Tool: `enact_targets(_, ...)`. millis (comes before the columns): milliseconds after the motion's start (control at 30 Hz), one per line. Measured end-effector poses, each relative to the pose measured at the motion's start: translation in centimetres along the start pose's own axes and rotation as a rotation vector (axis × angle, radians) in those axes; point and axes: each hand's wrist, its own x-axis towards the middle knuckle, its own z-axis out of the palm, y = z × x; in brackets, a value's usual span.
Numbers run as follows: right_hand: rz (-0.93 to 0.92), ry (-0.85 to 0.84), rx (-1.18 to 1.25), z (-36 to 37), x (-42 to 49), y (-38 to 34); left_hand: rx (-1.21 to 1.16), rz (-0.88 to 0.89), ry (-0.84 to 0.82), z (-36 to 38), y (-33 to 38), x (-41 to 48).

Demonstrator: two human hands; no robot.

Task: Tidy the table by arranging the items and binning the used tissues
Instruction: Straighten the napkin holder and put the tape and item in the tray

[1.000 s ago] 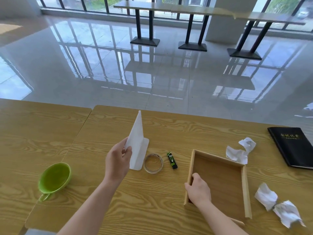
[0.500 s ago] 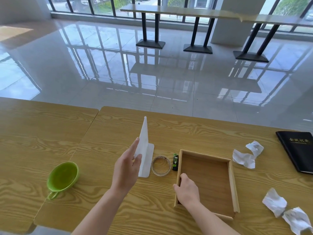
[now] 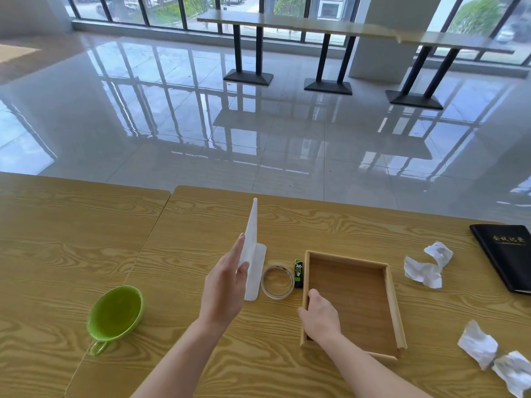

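Gripping the wooden tray's [image 3: 392,300] near-left wall, right hand [image 3: 321,318] closed. Left hand [image 3: 225,285] spread flat against white bookend [image 3: 253,254], upright beside it.

Your right hand [image 3: 321,318] hid the wooden tray's [image 3: 392,305] near-left corner, the black notebook [image 3: 507,255] and nearest crumpled tissue [image 3: 514,372] ran off the right edge, and the print on the small green item [image 3: 298,272] was too small to read.
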Motion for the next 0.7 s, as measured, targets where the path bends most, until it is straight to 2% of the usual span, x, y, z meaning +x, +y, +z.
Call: enact_targets(700, -0.114, -0.073, -0.008, 0.0, 7.0, -6.7, 0.073, -0.101, 0.088, -2.2, -3.3, 6.0)
